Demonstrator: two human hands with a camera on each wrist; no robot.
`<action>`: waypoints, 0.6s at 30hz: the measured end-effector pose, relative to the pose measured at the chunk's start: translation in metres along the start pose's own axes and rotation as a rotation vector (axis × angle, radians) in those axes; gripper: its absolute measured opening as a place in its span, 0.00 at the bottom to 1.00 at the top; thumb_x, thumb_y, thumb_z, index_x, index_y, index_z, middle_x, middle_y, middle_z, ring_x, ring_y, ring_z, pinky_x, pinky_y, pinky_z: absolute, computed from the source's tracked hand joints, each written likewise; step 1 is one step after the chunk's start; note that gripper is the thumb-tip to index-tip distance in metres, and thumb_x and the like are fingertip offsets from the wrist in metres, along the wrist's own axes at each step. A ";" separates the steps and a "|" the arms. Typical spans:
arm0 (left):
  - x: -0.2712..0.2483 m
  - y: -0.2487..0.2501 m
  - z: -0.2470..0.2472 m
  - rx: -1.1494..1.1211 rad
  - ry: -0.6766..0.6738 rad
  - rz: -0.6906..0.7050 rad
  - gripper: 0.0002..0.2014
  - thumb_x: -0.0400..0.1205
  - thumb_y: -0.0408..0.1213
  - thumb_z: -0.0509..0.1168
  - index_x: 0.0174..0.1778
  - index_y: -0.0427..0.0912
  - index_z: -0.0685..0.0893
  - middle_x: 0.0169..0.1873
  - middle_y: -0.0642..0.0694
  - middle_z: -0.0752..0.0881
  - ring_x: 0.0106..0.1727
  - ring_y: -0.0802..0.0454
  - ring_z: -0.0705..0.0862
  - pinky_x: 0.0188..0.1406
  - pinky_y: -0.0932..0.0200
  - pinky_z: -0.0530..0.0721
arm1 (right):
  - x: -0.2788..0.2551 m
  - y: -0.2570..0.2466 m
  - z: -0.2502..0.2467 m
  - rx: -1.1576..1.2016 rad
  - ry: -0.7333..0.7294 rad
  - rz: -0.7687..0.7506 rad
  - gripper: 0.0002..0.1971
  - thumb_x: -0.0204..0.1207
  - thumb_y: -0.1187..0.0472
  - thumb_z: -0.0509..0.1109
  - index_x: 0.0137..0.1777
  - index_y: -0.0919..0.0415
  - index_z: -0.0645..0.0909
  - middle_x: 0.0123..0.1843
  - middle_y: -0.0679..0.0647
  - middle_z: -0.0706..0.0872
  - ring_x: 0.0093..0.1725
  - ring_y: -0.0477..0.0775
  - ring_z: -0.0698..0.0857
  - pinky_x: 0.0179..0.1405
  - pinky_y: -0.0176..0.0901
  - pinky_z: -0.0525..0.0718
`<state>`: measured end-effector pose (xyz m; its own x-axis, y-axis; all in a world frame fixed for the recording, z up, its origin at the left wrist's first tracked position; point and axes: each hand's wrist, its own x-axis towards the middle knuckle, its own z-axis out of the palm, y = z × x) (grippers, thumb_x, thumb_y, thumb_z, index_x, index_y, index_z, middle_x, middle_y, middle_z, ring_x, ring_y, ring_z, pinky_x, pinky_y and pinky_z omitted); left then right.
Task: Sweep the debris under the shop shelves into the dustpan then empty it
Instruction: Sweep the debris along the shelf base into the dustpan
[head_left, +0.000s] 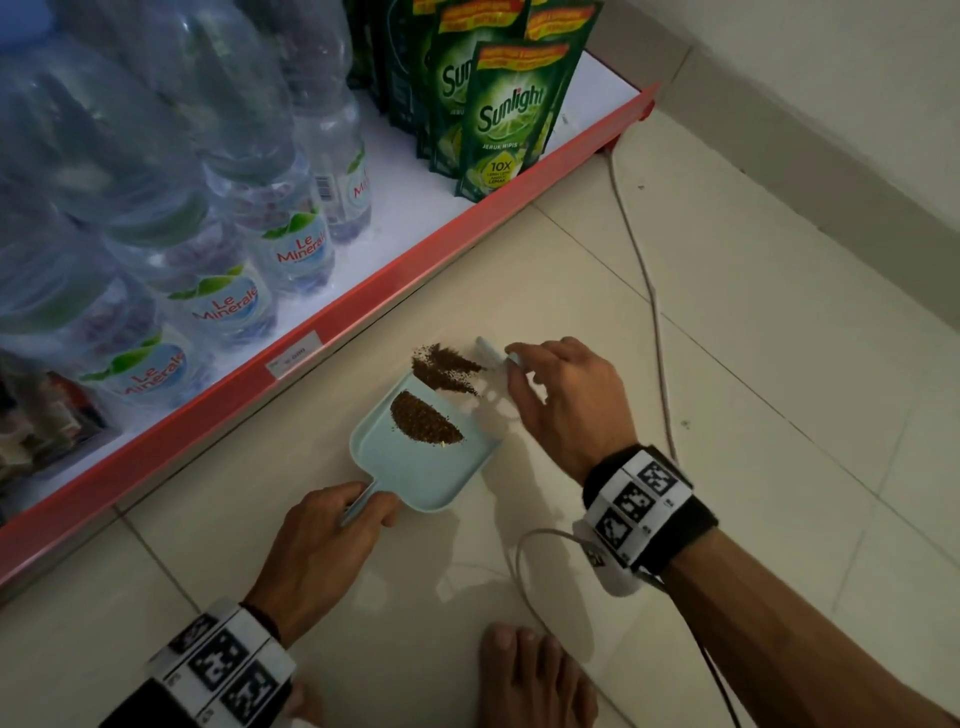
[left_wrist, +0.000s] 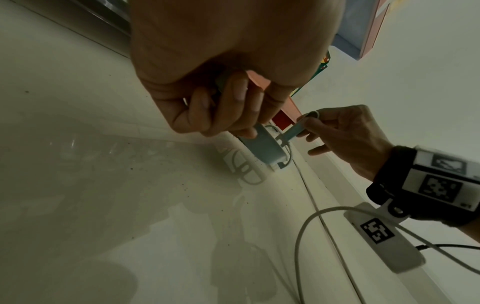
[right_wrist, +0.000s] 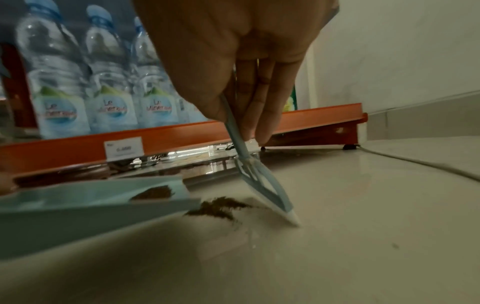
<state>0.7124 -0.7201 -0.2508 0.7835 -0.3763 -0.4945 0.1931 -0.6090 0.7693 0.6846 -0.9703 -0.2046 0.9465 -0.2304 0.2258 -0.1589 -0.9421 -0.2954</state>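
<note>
A pale blue dustpan (head_left: 426, 467) lies on the tiled floor beside the red-edged shelf (head_left: 363, 306). My left hand (head_left: 332, 535) grips its handle (head_left: 358, 506). A heap of brown debris (head_left: 423, 421) sits inside the pan, and a second streaked heap (head_left: 447, 366) lies on the floor at the pan's lip. My right hand (head_left: 561, 395) pinches the handle of a small pale blue brush (right_wrist: 262, 185), whose white bristle edge touches the floor just right of the loose debris (right_wrist: 218, 207). In the left wrist view the dustpan (left_wrist: 262, 146) shows from behind.
Water bottles (head_left: 218, 291) and green detergent pouches (head_left: 509, 119) stand on the shelf. A grey cable (head_left: 644, 275) runs along the floor near the wall (head_left: 831, 104). My bare foot (head_left: 535, 680) rests on the tiles behind the pan. A wrist cable (head_left: 524, 566) loops nearby.
</note>
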 end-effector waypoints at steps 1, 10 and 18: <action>0.001 0.000 -0.001 -0.001 -0.001 0.005 0.09 0.80 0.45 0.66 0.34 0.51 0.85 0.15 0.55 0.72 0.19 0.60 0.69 0.27 0.58 0.70 | 0.005 0.005 -0.004 0.007 0.036 0.014 0.11 0.83 0.57 0.64 0.51 0.58 0.89 0.35 0.52 0.87 0.33 0.54 0.81 0.31 0.38 0.72; 0.041 0.035 0.012 -0.015 -0.011 0.057 0.15 0.79 0.47 0.67 0.34 0.39 0.83 0.16 0.56 0.73 0.20 0.61 0.70 0.29 0.57 0.71 | 0.093 0.114 -0.037 0.100 0.230 0.280 0.10 0.78 0.61 0.67 0.50 0.60 0.90 0.40 0.57 0.93 0.39 0.58 0.90 0.47 0.41 0.84; 0.119 0.101 0.039 -0.050 -0.084 0.096 0.19 0.68 0.58 0.63 0.32 0.44 0.85 0.19 0.55 0.80 0.27 0.52 0.79 0.34 0.51 0.81 | 0.195 0.178 -0.028 -0.134 0.034 0.239 0.15 0.80 0.54 0.63 0.58 0.54 0.89 0.49 0.62 0.92 0.50 0.68 0.87 0.52 0.54 0.85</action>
<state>0.8018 -0.8542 -0.2475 0.7480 -0.4893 -0.4484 0.1509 -0.5326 0.8328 0.8329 -1.1901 -0.1871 0.8681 -0.4559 0.1963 -0.4144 -0.8834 -0.2189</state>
